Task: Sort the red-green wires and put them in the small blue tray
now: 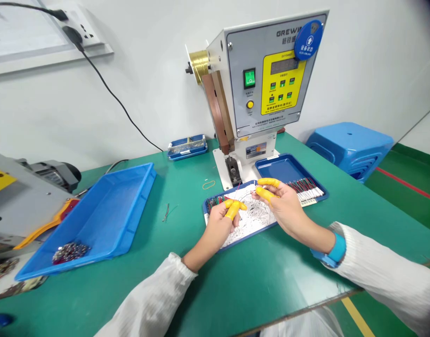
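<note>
Yellow finger covers are on the fingertips of both hands. My left hand [220, 222] is closed in a pinch on thin wires, with a fine red end sticking up above the fingers. My right hand [288, 210], with a blue band at the wrist, pinches too; a thin dark strand seems to run between the two hands, and its tip is too small to make out. Below them lies a blue tray [205, 210] with many small white pieces [255, 217] and red, black and green wires. Just behind stands the crimping machine's black die [233, 171].
The grey crimping machine [250, 119] carries a brass-coloured spool [200, 65]. To its right, another blue tray [278, 166] holds bundled wires [308, 187]. At left are a large blue bin [105, 210] with metal parts and a second machine [18, 201]. A blue stool [351, 140] stands beyond the table.
</note>
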The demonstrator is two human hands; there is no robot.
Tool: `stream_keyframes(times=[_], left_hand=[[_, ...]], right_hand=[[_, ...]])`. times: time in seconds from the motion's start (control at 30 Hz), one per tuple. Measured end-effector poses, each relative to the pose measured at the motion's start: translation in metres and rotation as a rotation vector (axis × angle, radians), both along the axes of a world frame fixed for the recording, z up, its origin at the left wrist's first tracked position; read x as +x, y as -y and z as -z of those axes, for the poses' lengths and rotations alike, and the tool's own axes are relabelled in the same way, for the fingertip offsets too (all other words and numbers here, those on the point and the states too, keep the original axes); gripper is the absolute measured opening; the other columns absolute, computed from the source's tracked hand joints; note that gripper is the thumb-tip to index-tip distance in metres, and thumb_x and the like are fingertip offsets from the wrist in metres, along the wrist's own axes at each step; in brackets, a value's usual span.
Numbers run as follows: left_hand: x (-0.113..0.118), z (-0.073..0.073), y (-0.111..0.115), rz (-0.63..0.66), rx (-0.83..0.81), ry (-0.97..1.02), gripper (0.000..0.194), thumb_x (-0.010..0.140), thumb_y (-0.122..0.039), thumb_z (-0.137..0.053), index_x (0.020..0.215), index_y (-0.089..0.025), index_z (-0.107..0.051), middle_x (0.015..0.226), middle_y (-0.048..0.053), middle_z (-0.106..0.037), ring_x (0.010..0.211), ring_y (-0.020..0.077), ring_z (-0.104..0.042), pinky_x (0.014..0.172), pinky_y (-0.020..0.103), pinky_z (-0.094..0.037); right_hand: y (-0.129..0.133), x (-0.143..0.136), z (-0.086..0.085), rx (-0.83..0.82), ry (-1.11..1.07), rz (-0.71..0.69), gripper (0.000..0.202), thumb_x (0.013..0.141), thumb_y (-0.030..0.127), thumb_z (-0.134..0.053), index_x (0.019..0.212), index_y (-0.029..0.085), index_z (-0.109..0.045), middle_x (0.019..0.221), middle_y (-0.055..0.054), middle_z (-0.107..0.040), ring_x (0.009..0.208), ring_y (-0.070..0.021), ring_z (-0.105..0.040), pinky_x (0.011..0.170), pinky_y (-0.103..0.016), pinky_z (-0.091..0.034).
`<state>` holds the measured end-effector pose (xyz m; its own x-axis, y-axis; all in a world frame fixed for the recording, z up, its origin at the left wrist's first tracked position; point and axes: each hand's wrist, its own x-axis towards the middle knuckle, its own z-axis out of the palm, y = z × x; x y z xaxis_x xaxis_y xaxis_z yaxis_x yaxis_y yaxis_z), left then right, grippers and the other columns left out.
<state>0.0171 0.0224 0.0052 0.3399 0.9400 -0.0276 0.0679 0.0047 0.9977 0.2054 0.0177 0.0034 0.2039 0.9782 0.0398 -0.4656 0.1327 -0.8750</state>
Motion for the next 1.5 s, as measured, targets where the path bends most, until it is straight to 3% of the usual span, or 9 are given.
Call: stream_keyframes(times=[0.57, 1.0, 1.5], left_hand=[[-0.002, 0.009, -0.003, 0.079, 0.011, -0.046, 0.036, 0.093, -0.046, -0.059, 0.092, -0.012, -0.072, 0.051, -0.006, -0.050, 0.040, 0.0055, -0.036, 0.042, 0.019, -0.028], [-0.001, 0.004, -0.001, 0.036, -0.006, -0.009, 0.034, 0.090, -0.047, -0.062, 0.087, -0.014, -0.068, 0.050, -0.006, -0.050, 0.040, 0.0061, -0.036, 0.042, 0.019, -0.028], [0.000, 0.003, -0.001, 0.044, -0.016, -0.003, 0.036, 0.090, -0.048, -0.062, 0.086, -0.013, -0.068, 0.050, -0.006, -0.050, 0.040, 0.0058, -0.035, 0.041, 0.019, -0.027]], right_hand=[[-0.001, 0.001, -0.001, 0.013, 0.012, -0.011, 0.035, 0.068, 0.029, -0.092, 0.097, 0.023, -0.074, 0.095, -0.002, -0.073, 0.087, -0.0183, -0.072, 0.088, -0.039, -0.062], [-0.001, 0.002, 0.003, 0.027, 0.144, -0.062, 0.029, 0.071, 0.037, -0.090, 0.096, 0.024, -0.080, 0.091, -0.004, -0.078, 0.080, -0.0197, -0.074, 0.086, -0.040, -0.061], [-0.006, 0.001, 0.010, 0.006, 0.218, -0.077, 0.029, 0.079, 0.044, -0.084, 0.097, 0.022, -0.075, 0.086, -0.003, -0.077, 0.078, -0.0188, -0.073, 0.080, -0.035, -0.059]])
